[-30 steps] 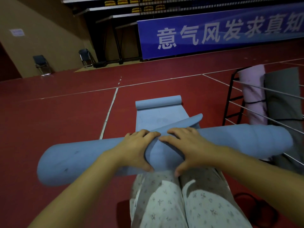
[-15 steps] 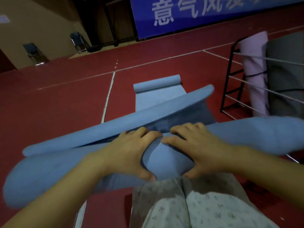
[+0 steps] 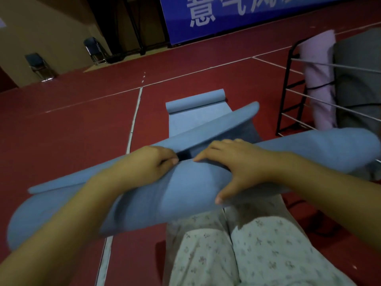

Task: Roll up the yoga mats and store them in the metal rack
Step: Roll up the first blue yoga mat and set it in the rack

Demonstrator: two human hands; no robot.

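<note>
Mat [image 3: 185, 195] lies rolled across the lap, loose flap lifted; left hand [image 3: 144, 166] curls over the roll under that flap; right hand [image 3: 237, 166] presses flat on it, fingers spread; second mat [image 3: 195, 112] part-rolled on floor [image 3: 72, 131]; rack [image 3: 288, 96] stands right, holding rolls.

Light: we see a dim hall, the far stands nearly black.
Blur: we find the blue mat [image 3: 185, 195] and forearms smeared.
Distortion: we notice wide-angle bowing of the floor lines [image 3: 134, 118] toward the edges.
</note>
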